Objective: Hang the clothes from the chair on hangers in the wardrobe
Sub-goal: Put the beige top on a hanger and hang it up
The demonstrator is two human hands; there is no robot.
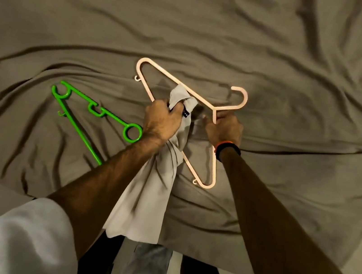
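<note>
A pale pink plastic hanger is held just above the bed, its hook pointing right. My right hand grips it at the neck below the hook. My left hand grips a light grey garment near its collar, where a small dark label shows, and also holds the hanger's lower bar. The garment's top pokes up through the hanger's frame, and the rest hangs down toward me between my arms.
A bright green hanger lies on the wrinkled grey-brown bedsheet to the left of my left hand. The sheet fills the view; the bed's near edge and a strip of pale floor are at the lower right.
</note>
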